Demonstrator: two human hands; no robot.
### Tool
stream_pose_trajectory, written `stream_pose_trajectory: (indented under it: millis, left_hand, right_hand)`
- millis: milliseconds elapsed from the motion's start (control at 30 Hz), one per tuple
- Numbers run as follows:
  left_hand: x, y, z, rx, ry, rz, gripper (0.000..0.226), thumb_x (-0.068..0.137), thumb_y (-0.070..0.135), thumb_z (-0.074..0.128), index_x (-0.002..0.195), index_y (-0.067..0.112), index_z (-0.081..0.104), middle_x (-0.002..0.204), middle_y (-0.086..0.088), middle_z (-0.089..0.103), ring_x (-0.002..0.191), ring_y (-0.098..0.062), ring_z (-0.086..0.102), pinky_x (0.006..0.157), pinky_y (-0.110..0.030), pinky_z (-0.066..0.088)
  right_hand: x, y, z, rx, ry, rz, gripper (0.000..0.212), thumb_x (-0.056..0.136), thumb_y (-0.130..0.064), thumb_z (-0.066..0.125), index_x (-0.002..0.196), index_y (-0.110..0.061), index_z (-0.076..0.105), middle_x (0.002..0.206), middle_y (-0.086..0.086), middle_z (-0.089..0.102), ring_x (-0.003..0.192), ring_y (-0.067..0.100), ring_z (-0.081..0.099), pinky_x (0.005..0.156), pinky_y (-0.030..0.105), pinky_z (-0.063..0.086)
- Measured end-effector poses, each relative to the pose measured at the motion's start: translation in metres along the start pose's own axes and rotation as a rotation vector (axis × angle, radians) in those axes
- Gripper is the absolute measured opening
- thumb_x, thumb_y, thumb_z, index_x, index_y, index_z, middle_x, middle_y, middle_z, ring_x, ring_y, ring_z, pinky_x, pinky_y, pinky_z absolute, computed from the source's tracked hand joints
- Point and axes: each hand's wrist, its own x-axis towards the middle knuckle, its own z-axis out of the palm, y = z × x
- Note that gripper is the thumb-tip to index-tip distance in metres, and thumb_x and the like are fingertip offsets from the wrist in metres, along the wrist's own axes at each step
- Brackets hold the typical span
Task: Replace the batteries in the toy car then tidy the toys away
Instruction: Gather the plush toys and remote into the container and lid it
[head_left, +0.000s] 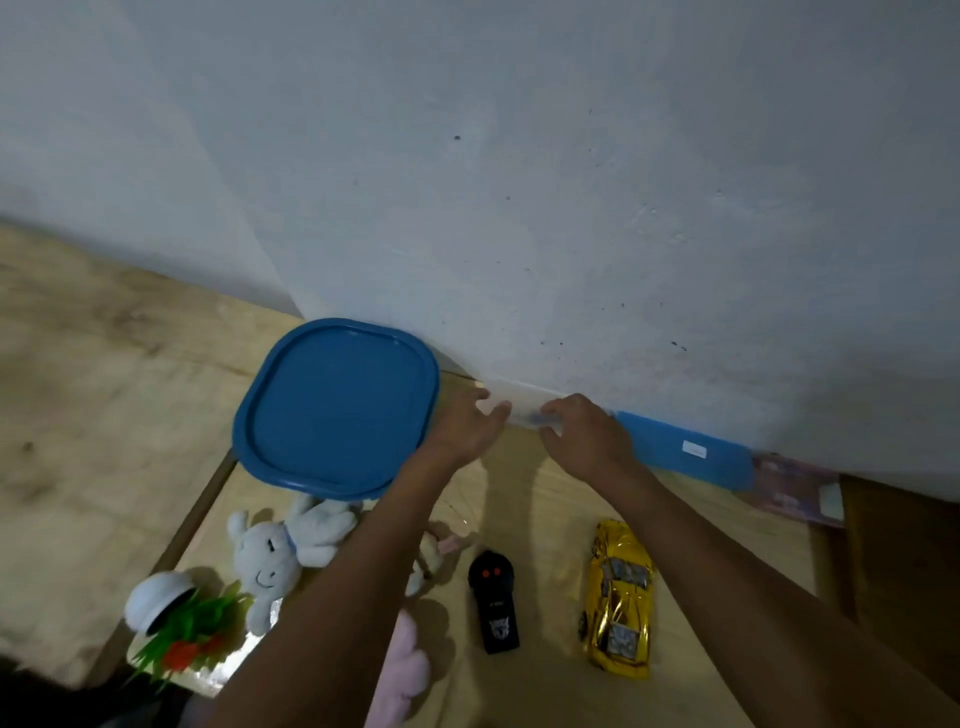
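At the desk's (545, 514) far edge, against the wall (519, 208):
- left hand (465, 428), fingers relaxed, gripping nothing.
- right hand (584, 439), fingers curled round a small grey-blue object (540, 418), too blurred to identify.

Far-left corner: blue lid (337, 410), flat side up.
Far edge, right: long blue pack (685, 452).
Near edge, right of centre: toy car (619, 597), yellow, untouched.
Centre, apart from the car: black remote control (494, 600).
Left side: white plush rabbit (280, 551).
Near edge: pink plush (408, 670).
Near-left corner: potted plant (171, 618), tipped over.
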Motion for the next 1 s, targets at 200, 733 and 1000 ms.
stream_pose_trajectory:
  millis: [200, 733, 1000]
  left_hand:
    - [-0.094, -0.014, -0.073, 0.137, 0.679, 0.463, 0.023, 0.097, 0.025, 0.056, 0.117, 0.015, 0.064, 0.096, 0.001, 0.063, 0.086, -0.009, 0.058, 0.072, -0.024, 0.048]
    - [-0.074, -0.179, -0.174, -0.062, 0.323, 0.139, 0.105, 0.055, 0.058, 0.086, 0.144, 0.036, 0.035, 0.142, 0.013, 0.050, 0.126, -0.007, 0.050, 0.100, -0.041, 0.048]
    - [-0.066, -0.187, -0.170, -0.168, 0.382, 0.203, 0.094, 0.059, 0.047, 0.087, 0.140, 0.033, 0.041, 0.133, 0.014, 0.057, 0.117, -0.004, 0.056, 0.094, -0.039, 0.052]
  right_hand:
    - [-0.035, -0.043, -0.002, 0.131, 0.014, -0.225, 0.033, 0.093, -0.034, 0.057, 0.123, -0.024, 0.063, 0.126, -0.003, 0.060, 0.112, 0.019, 0.058, 0.087, 0.035, 0.051]
    - [-0.017, -0.182, 0.066, -0.703, -0.407, -0.591, 0.080, 0.093, -0.037, 0.061, 0.155, -0.024, 0.012, 0.163, 0.012, 0.006, 0.148, 0.036, 0.012, 0.111, 0.050, 0.035]
    - [0.000, -0.207, 0.040, -0.865, -0.539, -0.747, 0.078, 0.087, -0.046, 0.060, 0.153, -0.021, 0.026, 0.151, 0.017, 0.034, 0.124, 0.035, 0.049, 0.091, 0.042, 0.049]
